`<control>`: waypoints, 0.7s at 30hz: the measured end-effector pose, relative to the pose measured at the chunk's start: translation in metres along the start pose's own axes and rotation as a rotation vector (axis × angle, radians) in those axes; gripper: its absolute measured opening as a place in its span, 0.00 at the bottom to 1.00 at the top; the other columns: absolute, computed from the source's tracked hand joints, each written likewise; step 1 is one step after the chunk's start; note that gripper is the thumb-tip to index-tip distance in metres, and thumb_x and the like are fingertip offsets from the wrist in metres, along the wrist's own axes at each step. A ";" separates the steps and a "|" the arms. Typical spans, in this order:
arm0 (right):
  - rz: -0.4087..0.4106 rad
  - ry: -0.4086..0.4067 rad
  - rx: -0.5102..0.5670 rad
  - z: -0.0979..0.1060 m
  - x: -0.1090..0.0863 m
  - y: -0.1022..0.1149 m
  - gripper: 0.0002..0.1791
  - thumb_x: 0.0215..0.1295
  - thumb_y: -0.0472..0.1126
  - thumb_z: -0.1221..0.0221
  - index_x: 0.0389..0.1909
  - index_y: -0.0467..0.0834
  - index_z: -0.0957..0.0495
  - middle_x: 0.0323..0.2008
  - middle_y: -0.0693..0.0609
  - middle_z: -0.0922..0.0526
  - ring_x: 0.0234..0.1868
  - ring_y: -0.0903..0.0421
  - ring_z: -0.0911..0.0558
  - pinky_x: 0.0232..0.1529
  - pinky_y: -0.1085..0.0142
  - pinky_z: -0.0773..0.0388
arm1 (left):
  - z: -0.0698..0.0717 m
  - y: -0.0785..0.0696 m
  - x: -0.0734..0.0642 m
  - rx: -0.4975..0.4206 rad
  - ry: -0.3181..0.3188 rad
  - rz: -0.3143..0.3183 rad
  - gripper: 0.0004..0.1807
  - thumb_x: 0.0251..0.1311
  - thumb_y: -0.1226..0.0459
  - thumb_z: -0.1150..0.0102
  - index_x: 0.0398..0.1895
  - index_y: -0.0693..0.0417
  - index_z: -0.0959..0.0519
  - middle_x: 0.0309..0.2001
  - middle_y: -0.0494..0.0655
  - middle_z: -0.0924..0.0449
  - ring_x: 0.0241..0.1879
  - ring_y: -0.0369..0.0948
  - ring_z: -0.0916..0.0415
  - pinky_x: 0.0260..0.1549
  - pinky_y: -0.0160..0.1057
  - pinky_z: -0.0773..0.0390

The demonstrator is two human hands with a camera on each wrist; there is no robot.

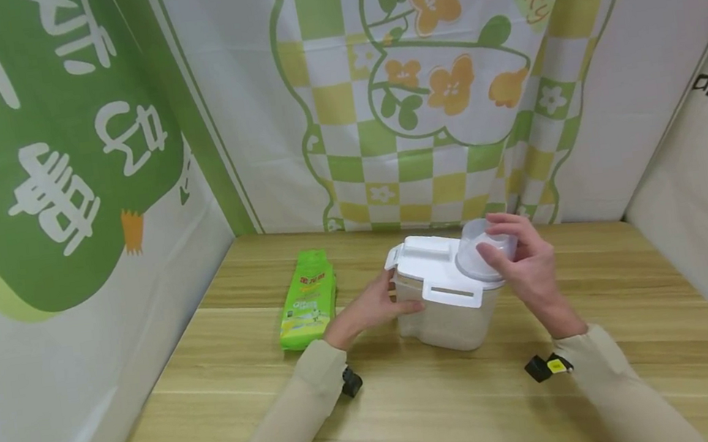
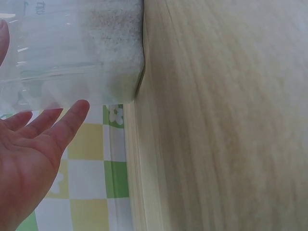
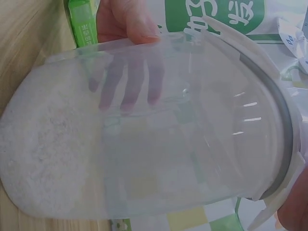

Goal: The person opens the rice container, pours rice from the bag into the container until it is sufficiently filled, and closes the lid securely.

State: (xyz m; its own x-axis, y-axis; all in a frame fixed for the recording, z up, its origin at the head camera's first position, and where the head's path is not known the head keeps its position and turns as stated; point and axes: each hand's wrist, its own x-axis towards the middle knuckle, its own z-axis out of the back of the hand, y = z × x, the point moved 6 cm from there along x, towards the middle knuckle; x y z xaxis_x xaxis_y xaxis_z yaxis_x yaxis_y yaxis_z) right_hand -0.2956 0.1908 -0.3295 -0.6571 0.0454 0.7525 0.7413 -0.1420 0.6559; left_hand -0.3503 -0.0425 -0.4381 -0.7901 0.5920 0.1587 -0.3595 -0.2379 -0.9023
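A clear plastic storage container (image 1: pixel 447 329) with a white lid (image 1: pixel 428 260) stands on the table, tilted nowhere that shows. White rice grains (image 3: pixel 53 144) fill its lower part, seen through the wall in the right wrist view. My left hand (image 1: pixel 377 305) holds the container's left side, thumb on the near wall and fingers (image 2: pixel 72 120) along the far wall. On the right end of the lid sits a clear measuring cup (image 1: pixel 471 236), upside down. My right hand (image 1: pixel 529 262) grips this cup between thumb and fingers. Only a little of that hand shows in its own wrist view.
A green packaged bag (image 1: pixel 308 300) lies on the wooden table (image 1: pixel 418 419), left of the container. Behind the table hangs a checked, flower-printed cloth (image 1: pixel 349 126). Printed cloth also covers the left and right sides.
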 end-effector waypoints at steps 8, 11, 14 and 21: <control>-0.009 0.001 -0.032 -0.004 -0.002 0.000 0.16 0.52 0.21 0.36 0.43 0.26 0.23 0.55 0.40 0.23 0.51 0.63 0.19 0.41 0.78 0.19 | 0.001 0.000 0.000 -0.006 0.008 0.017 0.43 0.57 0.58 0.30 0.73 0.37 0.44 0.65 0.41 0.33 0.62 0.45 0.30 0.53 0.41 0.20; -0.001 0.001 -0.024 -0.006 -0.003 0.000 0.16 0.50 0.19 0.36 0.42 0.27 0.22 0.55 0.38 0.23 0.51 0.61 0.19 0.40 0.77 0.18 | 0.001 -0.001 0.000 0.000 0.009 0.011 0.41 0.58 0.59 0.31 0.72 0.38 0.42 0.66 0.41 0.33 0.62 0.45 0.30 0.54 0.41 0.21; 0.015 0.002 -0.020 -0.007 -0.004 0.001 0.16 0.50 0.20 0.35 0.42 0.28 0.21 0.54 0.39 0.22 0.49 0.61 0.18 0.38 0.77 0.18 | 0.001 0.000 0.000 0.009 0.006 0.009 0.40 0.58 0.59 0.31 0.71 0.39 0.41 0.65 0.42 0.32 0.62 0.46 0.30 0.54 0.41 0.21; 0.038 0.012 0.025 -0.009 -0.005 0.001 0.15 0.50 0.18 0.37 0.42 0.24 0.23 0.54 0.40 0.23 0.52 0.58 0.19 0.41 0.76 0.18 | 0.000 -0.001 0.000 0.007 -0.001 0.008 0.39 0.58 0.60 0.31 0.71 0.40 0.40 0.65 0.42 0.32 0.62 0.46 0.30 0.53 0.41 0.20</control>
State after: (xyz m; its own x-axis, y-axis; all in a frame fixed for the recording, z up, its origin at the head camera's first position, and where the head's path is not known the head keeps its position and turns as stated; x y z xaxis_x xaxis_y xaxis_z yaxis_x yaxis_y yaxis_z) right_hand -0.2930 0.1811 -0.3338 -0.6296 0.0285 0.7764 0.7691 -0.1187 0.6280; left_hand -0.3498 -0.0429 -0.4371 -0.7932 0.5897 0.1520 -0.3569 -0.2478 -0.9007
